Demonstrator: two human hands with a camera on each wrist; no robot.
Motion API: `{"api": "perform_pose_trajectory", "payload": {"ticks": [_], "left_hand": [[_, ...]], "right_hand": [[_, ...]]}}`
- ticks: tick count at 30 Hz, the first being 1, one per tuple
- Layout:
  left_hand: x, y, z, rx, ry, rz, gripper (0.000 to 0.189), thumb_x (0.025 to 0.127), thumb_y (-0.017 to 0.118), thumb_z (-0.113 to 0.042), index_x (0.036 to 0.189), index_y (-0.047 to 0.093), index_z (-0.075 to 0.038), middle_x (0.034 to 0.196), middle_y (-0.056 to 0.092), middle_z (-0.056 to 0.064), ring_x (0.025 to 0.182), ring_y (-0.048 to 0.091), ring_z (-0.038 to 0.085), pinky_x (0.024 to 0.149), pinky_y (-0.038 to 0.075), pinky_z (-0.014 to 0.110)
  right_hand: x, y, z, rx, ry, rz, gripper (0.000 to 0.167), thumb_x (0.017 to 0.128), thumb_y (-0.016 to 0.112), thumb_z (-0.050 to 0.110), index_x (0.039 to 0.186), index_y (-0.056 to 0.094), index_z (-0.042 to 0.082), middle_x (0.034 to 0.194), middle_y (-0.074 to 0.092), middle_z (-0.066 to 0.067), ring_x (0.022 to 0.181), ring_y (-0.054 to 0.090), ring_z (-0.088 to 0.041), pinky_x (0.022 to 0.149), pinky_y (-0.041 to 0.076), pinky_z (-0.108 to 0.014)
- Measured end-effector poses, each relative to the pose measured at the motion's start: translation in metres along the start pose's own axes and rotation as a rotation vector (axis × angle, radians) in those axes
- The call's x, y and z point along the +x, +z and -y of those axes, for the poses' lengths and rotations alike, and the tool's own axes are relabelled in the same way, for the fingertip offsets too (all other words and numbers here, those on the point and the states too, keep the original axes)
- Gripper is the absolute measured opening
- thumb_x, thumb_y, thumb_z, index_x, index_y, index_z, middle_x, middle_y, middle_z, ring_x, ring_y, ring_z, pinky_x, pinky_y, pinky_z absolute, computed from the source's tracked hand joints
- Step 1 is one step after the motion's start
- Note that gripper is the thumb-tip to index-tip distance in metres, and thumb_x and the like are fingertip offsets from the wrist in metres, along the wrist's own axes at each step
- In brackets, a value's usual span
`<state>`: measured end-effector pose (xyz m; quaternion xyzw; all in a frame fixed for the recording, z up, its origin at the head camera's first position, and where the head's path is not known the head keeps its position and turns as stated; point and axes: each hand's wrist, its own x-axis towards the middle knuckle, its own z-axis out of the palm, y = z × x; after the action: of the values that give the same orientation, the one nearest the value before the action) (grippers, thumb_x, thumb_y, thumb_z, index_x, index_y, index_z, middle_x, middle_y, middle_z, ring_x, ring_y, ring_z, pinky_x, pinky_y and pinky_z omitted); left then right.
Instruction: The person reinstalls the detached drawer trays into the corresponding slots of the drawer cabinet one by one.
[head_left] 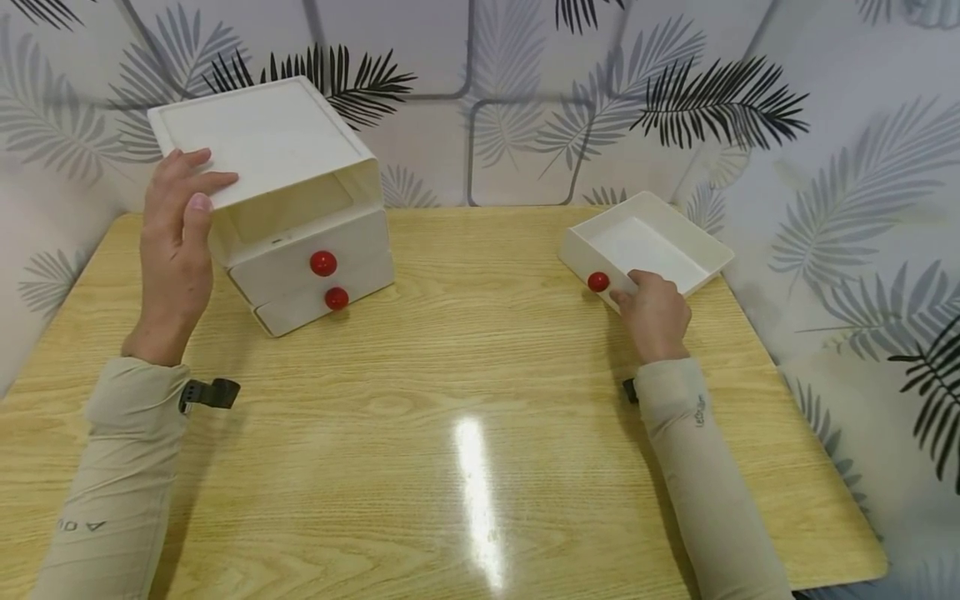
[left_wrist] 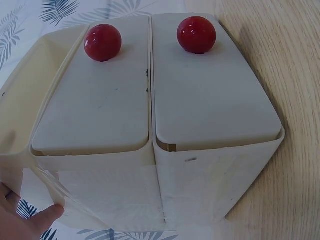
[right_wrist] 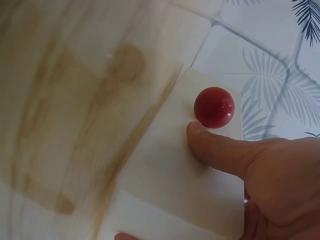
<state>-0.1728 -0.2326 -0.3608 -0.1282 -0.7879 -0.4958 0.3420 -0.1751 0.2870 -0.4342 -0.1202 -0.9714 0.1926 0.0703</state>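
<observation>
On the left of the table, a white drawer cabinet (head_left: 258, 137) stands with its top slot vacant. Its two lower drawers, the middle drawer (left_wrist: 97, 100) and the bottom drawer (left_wrist: 210, 100), are pushed in, each with a red round knob. My left hand (head_left: 177, 242) rests on the cabinet's upper left corner, fingers extended over the top, thumb against the side. At the right, my right hand (head_left: 656, 315) grips the front wall of a loose white drawer (head_left: 647, 246) with nothing inside. In the right wrist view, the thumb lies across that front, just beside the red knob (right_wrist: 214, 107).
A light wooden table (head_left: 420, 358) carries everything, with a bright reflection near its middle. Leaf-patterned wall covering (head_left: 517, 75) rises behind the table and along its sides. Dark straps (head_left: 210, 393) show at both sleeve cuffs.
</observation>
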Motion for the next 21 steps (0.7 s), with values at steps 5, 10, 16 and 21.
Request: {"api": "perform_pose_trajectory", "payload": {"ticks": [5, 10, 16, 21], "left_hand": [[0.001, 0.002, -0.005, -0.002, 0.004, 0.003, 0.046, 0.106, 0.039, -0.024, 0.126, 0.068, 0.005, 0.155, 0.053, 0.013, 0.158, 0.030, 0.017, 0.130, 0.014, 0.030], [0.003, 0.004, -0.003, -0.007, 0.007, 0.003, 0.045, 0.106, 0.040, -0.025, 0.125, 0.068, 0.005, 0.154, 0.053, 0.013, 0.158, 0.030, 0.018, 0.130, 0.014, 0.030], [0.003, 0.003, 0.006, 0.019, -0.009, 0.007, 0.045, 0.106, 0.040, -0.025, 0.126, 0.069, 0.003, 0.156, 0.053, 0.011, 0.158, 0.029, 0.015, 0.130, 0.013, 0.029], [0.000, 0.002, 0.005, 0.013, -0.021, -0.005, 0.045, 0.106, 0.040, -0.025, 0.125, 0.069, 0.003, 0.155, 0.054, 0.010, 0.158, 0.029, 0.015, 0.130, 0.014, 0.029]], "right_hand": [[-0.002, -0.002, -0.001, 0.019, -0.012, -0.009, 0.045, 0.100, 0.069, 0.029, 0.137, 0.066, 0.005, 0.129, 0.071, -0.025, 0.110, 0.071, -0.045, 0.083, 0.056, -0.060], [-0.003, -0.003, -0.002, 0.035, -0.025, -0.010, 0.048, 0.100, 0.069, 0.028, 0.139, 0.064, 0.002, 0.134, 0.068, -0.025, 0.116, 0.069, -0.046, 0.088, 0.056, -0.061], [-0.004, 0.000, -0.001, 0.067, -0.084, -0.017, 0.045, 0.099, 0.069, 0.026, 0.136, 0.066, 0.000, 0.133, 0.069, -0.025, 0.117, 0.069, -0.045, 0.091, 0.056, -0.061], [-0.005, 0.002, 0.003, 0.084, -0.124, -0.004, 0.045, 0.099, 0.069, 0.026, 0.136, 0.066, 0.001, 0.135, 0.068, -0.024, 0.120, 0.068, -0.045, 0.094, 0.055, -0.059]]}}
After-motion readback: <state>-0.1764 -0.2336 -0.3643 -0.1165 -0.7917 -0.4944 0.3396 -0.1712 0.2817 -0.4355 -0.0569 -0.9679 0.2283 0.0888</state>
